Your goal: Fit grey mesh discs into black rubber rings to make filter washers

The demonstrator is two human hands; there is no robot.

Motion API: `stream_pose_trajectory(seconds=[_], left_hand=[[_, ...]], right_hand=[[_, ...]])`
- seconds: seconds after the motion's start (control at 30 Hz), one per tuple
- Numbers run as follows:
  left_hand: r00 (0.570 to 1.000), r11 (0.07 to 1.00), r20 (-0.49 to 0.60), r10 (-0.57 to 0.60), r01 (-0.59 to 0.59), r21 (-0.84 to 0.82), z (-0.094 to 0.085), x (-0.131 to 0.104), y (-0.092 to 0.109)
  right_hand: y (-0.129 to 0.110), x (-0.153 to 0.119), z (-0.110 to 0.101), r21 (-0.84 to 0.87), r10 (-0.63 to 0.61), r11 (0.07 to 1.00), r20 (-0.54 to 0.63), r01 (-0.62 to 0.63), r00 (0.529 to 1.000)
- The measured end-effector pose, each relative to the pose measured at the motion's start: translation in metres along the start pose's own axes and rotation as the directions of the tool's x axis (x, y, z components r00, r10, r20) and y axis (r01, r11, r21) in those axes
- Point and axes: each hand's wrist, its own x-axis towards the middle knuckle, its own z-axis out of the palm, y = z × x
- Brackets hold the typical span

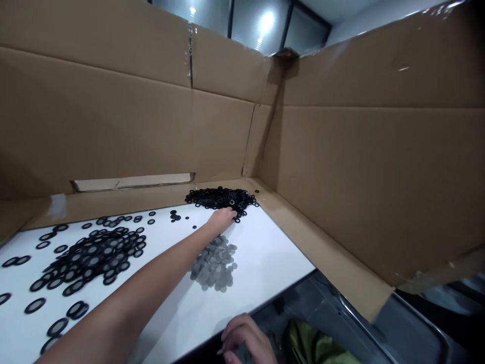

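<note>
My left hand (223, 220) reaches to the front edge of a heap of small black rings (222, 197) at the back of the white board (269, 253). Its fingers are pressed together against the rings, and what they grip is too small to tell. Below that wrist lies a pile of grey translucent discs (215, 265). On the left is a spread pile of larger black rings with grey centres (93, 250). My right hand (248, 337) is at the board's front edge, fingers curled, with a tiny pale sliver at its fingertips that I cannot identify.
Tall cardboard walls (371, 167) stand behind and to the right of the board. A few small black discs (175, 216) lie between the two ring piles. Green cloth (314, 344) shows at the bottom, with a metal frame (364, 323) to its right.
</note>
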Motion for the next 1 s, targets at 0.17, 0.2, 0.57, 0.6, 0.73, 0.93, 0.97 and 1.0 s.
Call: stream_pose_trajectory(seconds=[0.17, 0.2, 0.57, 0.6, 0.73, 0.93, 0.97, 1.0], left_hand=[[1.0, 0.991, -0.022, -0.018, 0.015, -0.134, -0.01, -0.005, -0.001], [0.999, 0.985, -0.034, -0.028, 0.022, -0.172, -0.015, -0.009, -0.001], [0.993, 0.704, -0.121, -0.002, -0.084, -0.705, -0.131, -0.152, -0.004], [0.992, 0.657, -0.127, 0.003, -0.098, -0.748, -0.14, -0.167, -0.005], [0.988, 0.279, -0.147, -0.043, -0.13, -0.951, -0.17, -0.212, -0.017], [0.962, 0.23, -0.263, -0.078, -0.24, -0.943, -0.205, -0.251, -0.038], [0.952, 0.231, -0.288, -0.1, -0.259, -0.938, -0.209, -0.256, -0.041], [0.943, 0.228, -0.309, -0.125, -0.276, -0.934, -0.214, -0.26, -0.044]], right_hand=[[-0.007, 0.008, -0.003, -0.023, -0.001, 1.0, -0.054, 0.0, 0.999], [-0.01, 0.012, -0.005, -0.026, 0.007, 1.0, -0.064, -0.009, 0.998], [-0.051, 0.165, -0.016, -0.018, 0.18, 0.983, -0.096, -0.183, 0.979], [-0.059, 0.181, -0.008, -0.026, 0.161, 0.986, -0.079, -0.164, 0.984], [-0.088, 0.227, 0.032, -0.04, 0.096, 0.995, -0.019, -0.096, 0.995], [-0.11, 0.262, 0.087, 0.014, 0.021, 1.0, 0.083, -0.023, 0.996], [-0.112, 0.267, 0.094, 0.035, 0.007, 0.999, 0.093, -0.011, 0.996], [-0.114, 0.271, 0.101, 0.056, -0.009, 0.998, 0.097, 0.003, 0.995]])
